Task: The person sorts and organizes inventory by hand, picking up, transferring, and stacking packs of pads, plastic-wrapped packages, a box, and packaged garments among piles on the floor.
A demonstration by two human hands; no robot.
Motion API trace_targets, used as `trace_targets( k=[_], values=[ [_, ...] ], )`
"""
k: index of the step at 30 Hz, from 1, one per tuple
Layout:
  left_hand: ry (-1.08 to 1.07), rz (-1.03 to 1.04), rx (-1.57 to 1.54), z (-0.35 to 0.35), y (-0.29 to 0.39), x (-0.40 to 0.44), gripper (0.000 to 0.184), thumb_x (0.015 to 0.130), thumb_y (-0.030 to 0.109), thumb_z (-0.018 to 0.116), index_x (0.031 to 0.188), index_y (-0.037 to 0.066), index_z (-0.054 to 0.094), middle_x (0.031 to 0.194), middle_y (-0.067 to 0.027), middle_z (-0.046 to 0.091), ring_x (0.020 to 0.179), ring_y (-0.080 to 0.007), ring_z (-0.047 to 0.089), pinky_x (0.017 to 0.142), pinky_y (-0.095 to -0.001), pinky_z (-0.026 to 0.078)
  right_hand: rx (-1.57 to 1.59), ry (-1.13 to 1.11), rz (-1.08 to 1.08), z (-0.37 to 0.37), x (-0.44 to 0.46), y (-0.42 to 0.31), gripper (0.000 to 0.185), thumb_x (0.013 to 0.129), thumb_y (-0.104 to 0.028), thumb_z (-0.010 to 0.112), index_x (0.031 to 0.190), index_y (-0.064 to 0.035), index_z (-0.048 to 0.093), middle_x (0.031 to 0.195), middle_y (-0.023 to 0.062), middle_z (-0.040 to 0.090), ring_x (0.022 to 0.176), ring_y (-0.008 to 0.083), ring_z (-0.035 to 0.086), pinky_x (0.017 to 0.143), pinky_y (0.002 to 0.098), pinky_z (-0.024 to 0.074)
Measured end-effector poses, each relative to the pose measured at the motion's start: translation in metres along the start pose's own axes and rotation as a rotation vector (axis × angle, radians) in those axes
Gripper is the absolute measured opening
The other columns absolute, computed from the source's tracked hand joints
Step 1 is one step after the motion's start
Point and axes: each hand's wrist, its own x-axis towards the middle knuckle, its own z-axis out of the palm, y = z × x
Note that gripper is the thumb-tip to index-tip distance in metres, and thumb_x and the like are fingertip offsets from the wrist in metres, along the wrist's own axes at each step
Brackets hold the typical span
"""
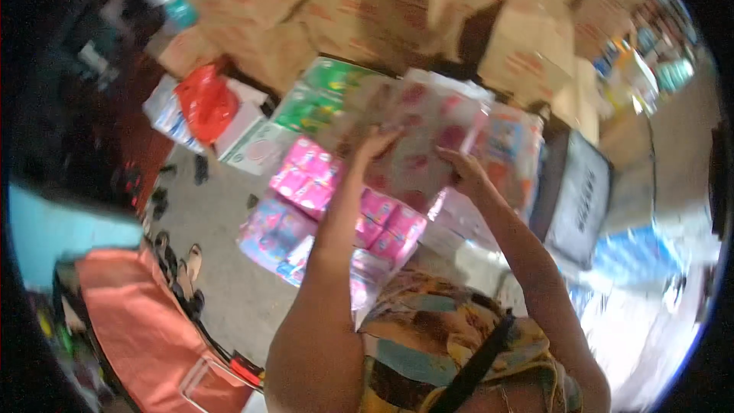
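A large translucent plastic pack with a pinkish-red pattern (417, 126) is between my two hands, over the stacked goods. My left hand (376, 143) holds its left side, fingers lying along the surface. At the pack's right edge, my right hand (463, 168) grips it with the thumb on top; the other fingers are partly hidden. Just below are bright pink wrapped packs (308, 176). A blue-and-purple pack (275, 231) lies beside them, partly covered by my left forearm. Motion blur hides the printing.
Brown cardboard boxes (375, 11) line the back. Green packs (313, 95) and a red plastic bag (206, 105) are at left. An orange-and-white pack (508, 149) and a grey bag (575, 195) stand at right. Sandals (187, 268) and an orange bag (138, 321) lie lower left.
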Motion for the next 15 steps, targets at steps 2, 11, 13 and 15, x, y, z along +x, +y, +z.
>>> trace_targets(
  k=[2, 11, 13, 15],
  values=[
    [0.095, -0.021, 0.099, 0.022, -0.038, 0.017, 0.069, 0.067, 0.058, 0.051, 0.109, 0.003, 0.05, 0.103, -0.016, 0.053, 0.097, -0.0257, 0.05, 0.081, -0.0345, 0.039, 0.048, -0.005, -0.007, 0.0, 0.002, 0.006, 0.018, 0.075, -0.013, 0.056, 0.086, 0.0012, 0.058, 0.08, 0.0097, 0.059, 0.068, 0.0205, 0.058, 0.061, 0.032, 0.0485],
    [-0.185, 0.309, -0.746, -0.029, 0.051, -0.08, 0.049, 0.083, 0.035, 0.042, 0.12, 0.003, 0.036, 0.113, -0.0082, 0.046, 0.1, -0.0196, 0.045, 0.088, -0.0318, 0.034, -0.782, -0.098, -0.676, 0.007, -0.053, 0.005, 0.023, 0.069, -0.006, 0.056, 0.091, 0.0008, 0.056, 0.083, 0.0078, 0.059, 0.068, 0.0151, 0.057, 0.062, 0.0309, 0.0481],
    [-0.23, 0.237, -0.864, -0.024, 0.022, -0.087, 0.057, 0.079, 0.042, 0.047, 0.118, 0.001, 0.037, 0.109, -0.0088, 0.048, 0.097, -0.0162, 0.047, 0.085, -0.0297, 0.036, 0.043, -0.277, -0.44, 0.011, -0.088, -0.011, 0.028, 0.066, -0.003, 0.06, 0.094, -0.0024, 0.057, 0.083, 0.005, 0.06, 0.072, 0.0126, 0.056, 0.066, 0.0277, 0.0464],
    [-0.211, 0.285, -0.823, -0.017, 0.01, -0.083, 0.057, 0.077, 0.04, 0.052, 0.116, 0.0, 0.039, 0.098, -0.0078, 0.052, 0.083, -0.0141, 0.051, 0.069, -0.026, 0.042, -0.024, -0.213, -0.511, 0.007, -0.115, -0.025, 0.028, 0.067, -0.001, 0.062, 0.095, -0.0035, 0.057, 0.085, 0.0038, 0.06, 0.077, 0.0117, 0.055, 0.07, 0.0262, 0.0451]
  ],
)
